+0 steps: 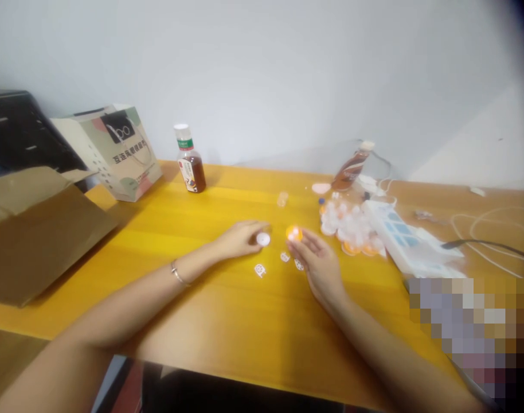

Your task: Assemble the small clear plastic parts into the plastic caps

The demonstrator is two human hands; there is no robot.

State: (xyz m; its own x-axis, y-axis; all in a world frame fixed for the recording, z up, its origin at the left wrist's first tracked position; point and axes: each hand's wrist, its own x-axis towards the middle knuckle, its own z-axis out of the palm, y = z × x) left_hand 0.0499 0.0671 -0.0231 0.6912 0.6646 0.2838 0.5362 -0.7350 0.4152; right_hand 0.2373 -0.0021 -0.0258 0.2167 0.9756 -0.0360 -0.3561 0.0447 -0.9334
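Between the thumb and fingers of my left hand (240,238) is a small round white disc (263,239). My right hand (320,261) pinches a small orange round piece (293,233) with something pale on its face, too blurred to make out. The two pieces are held apart, a short way above the wooden table (210,321). Below and between my hands lie small white cut-out pieces with a lattice pattern: one (259,270) nearer my left hand, another (285,257) in the middle, and a third (298,265) beside my right fingers.
A pile of clear and orange round pieces (348,221) lies to the right, beside a white and blue package (399,229). Drink bottles stand at the back, one left (191,166) and one right (352,166). A paper bag (124,155) and cardboard box (47,235) occupy the left; cables (494,241) run right.
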